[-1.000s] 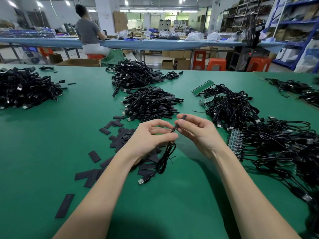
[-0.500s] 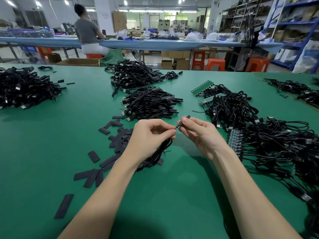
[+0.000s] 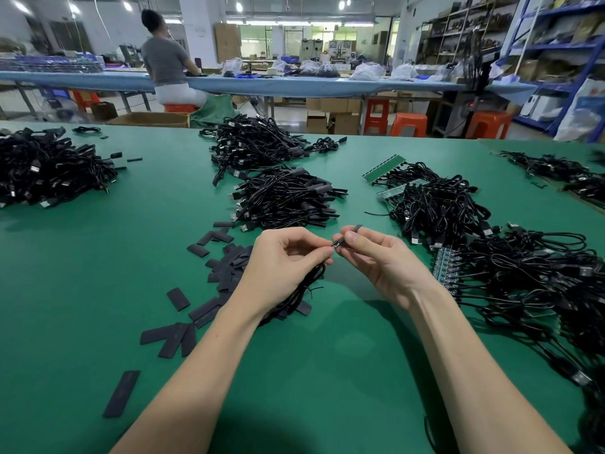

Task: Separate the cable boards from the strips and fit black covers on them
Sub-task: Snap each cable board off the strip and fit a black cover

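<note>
Both hands (image 3: 334,257) pinch a black cover (image 3: 349,234) (cable (image 3: 294,296) dangling)

Two hands (image 3: 284,260) (image 3: 383,263). Six cable heaps (image 3: 49,168) on the table (image 3: 98,257). Three board strips (image 3: 381,167) near the right heaps. Four orange stools (image 3: 407,124) behind the table. One seated person (image 3: 167,67).

Above the green table (image 3: 98,290), the left hand (image 3: 281,267) grips a coiled black cable (image 3: 304,290); the right hand (image 3: 379,260) pinches a black cover (image 3: 355,229) at the cable's end. Loose covers (image 3: 226,267) lie left of the left hand.
</note>
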